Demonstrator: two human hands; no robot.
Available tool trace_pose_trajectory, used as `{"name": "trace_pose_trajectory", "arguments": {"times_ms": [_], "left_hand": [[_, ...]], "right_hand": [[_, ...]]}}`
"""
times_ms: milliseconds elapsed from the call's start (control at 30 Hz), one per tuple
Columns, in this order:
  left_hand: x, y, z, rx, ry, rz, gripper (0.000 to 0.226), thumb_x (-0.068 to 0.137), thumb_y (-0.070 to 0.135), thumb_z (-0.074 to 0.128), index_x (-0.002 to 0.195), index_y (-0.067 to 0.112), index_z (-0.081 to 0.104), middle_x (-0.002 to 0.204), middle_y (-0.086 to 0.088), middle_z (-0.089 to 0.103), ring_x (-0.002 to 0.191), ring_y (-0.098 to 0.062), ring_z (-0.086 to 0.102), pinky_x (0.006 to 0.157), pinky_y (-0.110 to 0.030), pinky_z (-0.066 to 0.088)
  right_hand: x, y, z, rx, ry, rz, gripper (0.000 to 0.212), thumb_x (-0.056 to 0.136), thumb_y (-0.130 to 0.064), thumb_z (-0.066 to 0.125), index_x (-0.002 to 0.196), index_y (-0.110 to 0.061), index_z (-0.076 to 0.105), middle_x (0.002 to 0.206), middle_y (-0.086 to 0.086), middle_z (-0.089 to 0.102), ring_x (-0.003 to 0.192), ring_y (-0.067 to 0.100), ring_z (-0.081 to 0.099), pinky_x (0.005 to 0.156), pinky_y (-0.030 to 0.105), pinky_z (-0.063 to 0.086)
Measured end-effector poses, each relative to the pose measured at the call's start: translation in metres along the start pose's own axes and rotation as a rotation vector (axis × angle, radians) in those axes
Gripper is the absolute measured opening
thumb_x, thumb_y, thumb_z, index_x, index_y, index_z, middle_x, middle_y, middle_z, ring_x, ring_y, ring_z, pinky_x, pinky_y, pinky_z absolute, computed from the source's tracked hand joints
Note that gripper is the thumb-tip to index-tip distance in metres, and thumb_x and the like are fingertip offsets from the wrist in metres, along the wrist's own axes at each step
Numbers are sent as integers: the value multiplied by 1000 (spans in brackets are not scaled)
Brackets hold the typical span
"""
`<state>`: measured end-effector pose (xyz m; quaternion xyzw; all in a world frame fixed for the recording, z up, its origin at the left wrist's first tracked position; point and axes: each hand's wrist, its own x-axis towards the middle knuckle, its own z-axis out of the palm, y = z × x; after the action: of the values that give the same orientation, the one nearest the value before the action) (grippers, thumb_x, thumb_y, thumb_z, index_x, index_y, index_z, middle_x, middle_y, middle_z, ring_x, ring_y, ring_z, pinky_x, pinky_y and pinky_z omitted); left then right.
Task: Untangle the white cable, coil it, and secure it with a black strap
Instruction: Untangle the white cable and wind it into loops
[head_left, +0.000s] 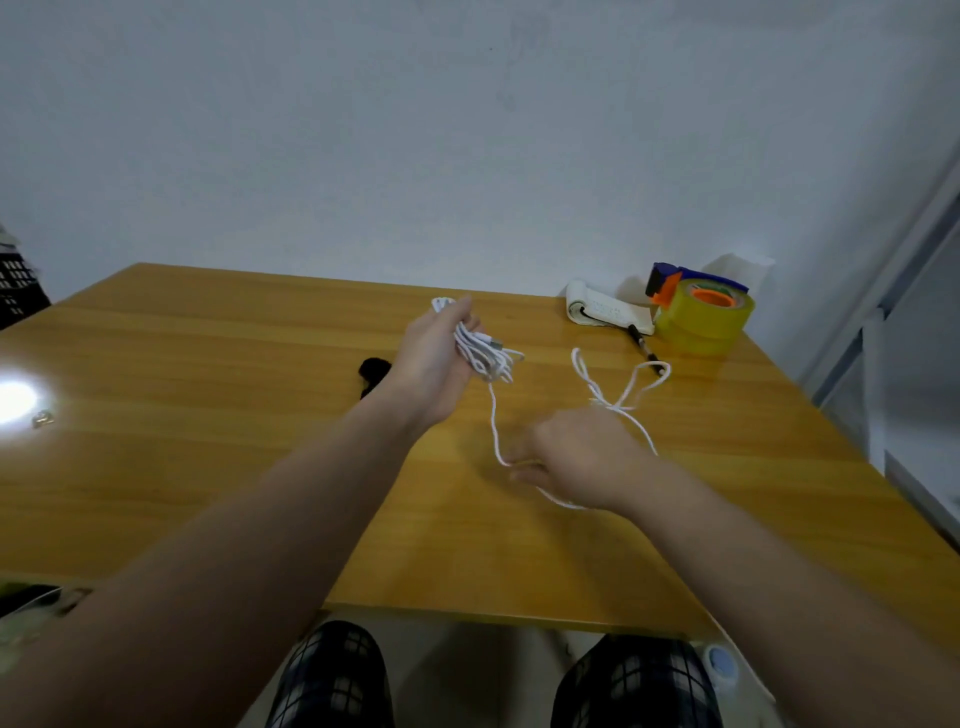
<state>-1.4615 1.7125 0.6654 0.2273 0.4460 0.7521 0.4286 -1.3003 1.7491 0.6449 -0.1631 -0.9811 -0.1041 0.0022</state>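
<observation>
Two grips share the white cable (493, 415): the left grip (436, 358) is clamped round a bundle of coils above the table (208, 467); the strand runs through the blurred right grip (582, 457), pinched or not I cannot tell. Loose loops lie farther right. The black strap (374, 370) lies just left of the left wrist.

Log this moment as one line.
left hand grips white cable bundle | right hand on loose strand, grip unclear | black strap on table, unused
</observation>
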Motion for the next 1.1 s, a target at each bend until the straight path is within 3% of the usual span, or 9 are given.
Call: {"name": "trace_pose_trajectory", "arguments": {"times_ms": [33,167,300,367,467,600,767,967,1100], "left_hand": [[-1,-2,3,51,14,-14,29,99,18,46,117,-4,51,104,-7,55,102,-19,58,88,-39,47],[-1,1,1,340,2,39,25,99,27,47,110,5,49,83,0,51,69,-6,59,75,-28,46],[-5,5,-8,605,-119,28,57,97,42,45,126,-7,41,94,-19,59,94,-30,62,91,-48,43],[-10,1,-4,742,-255,41,42,99,36,45,117,-1,52,107,-22,60,106,-32,59,91,-50,44],[-18,0,5,777,-421,45,21,99,21,45,86,10,59,75,1,63,74,-14,60,69,-32,45],[-26,4,11,641,-500,-51,29,100,25,42,83,6,56,67,-10,66,75,-30,63,71,-39,50],[-25,5,8,648,-604,-126,32,100,37,39,80,13,44,53,0,44,49,-19,50,71,-42,43],[-34,7,9,1097,-586,-56,57,79,69,51,68,13,47,41,-4,37,38,-18,40,54,-28,46],[-28,8,-3,1258,-420,14,54,78,59,65,64,13,42,42,-1,44,38,-12,46,58,-31,47]], "right_hand": [[1,-5,-7,-7,44,-28,22,95,-38,44,97,-27,62,102,-1,63,101,23,59,65,31,36],[1,4,-29,39,189,37,27,99,-36,39,114,-34,62,104,-4,59,106,20,55,66,30,34],[0,16,-40,50,338,81,28,97,-42,42,115,-37,63,91,-8,52,97,19,59,51,25,24],[3,16,-40,58,427,21,21,91,-39,54,100,-34,71,79,-6,52,78,20,63,46,18,14],[5,20,-41,124,513,-15,16,79,-36,62,82,-26,75,74,-2,57,59,21,60,47,12,14],[2,30,-49,264,494,292,35,76,-61,59,86,-27,64,78,-11,50,74,11,48,56,27,32],[0,40,-49,85,370,449,67,55,-88,29,61,-22,41,58,-7,43,67,18,50,47,23,23],[1,49,-47,94,277,319,53,73,-70,55,59,-19,43,58,-6,46,71,18,52,48,23,23],[-1,64,-45,200,272,241,45,74,-59,65,59,-23,43,57,-7,47,68,17,51,48,25,27]]}}
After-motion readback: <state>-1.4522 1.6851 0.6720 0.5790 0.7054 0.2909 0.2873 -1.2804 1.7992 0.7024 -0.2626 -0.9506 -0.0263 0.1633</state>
